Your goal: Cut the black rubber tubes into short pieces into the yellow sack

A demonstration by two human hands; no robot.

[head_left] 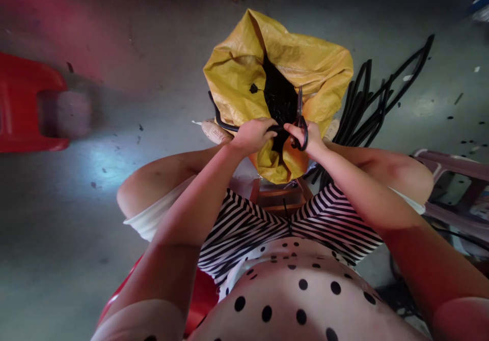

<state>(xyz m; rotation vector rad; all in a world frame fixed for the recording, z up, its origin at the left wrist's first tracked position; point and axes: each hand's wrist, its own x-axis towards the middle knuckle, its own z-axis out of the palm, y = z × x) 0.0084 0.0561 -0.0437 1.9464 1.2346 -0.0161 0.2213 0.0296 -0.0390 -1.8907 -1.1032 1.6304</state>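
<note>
My left hand is closed around a long black rubbery strip, whose free length bends away over the left side of the yellow woven sack. In my right hand are scissors with black handles, their blades pointing away from me over the sack. The right thumb and fingertip meet near the strip's right end; whether they also pinch it I cannot tell. Both hands are above the mouth of the sack. Dark, shiny black pieces lie inside it, and one small black bit rests on the folded rim.
A bundle of long black strips lies on the floor right of the sack. A red plastic stool stands at the left, a greyish plastic stool at the right. Small black scraps are scattered over the grey floor.
</note>
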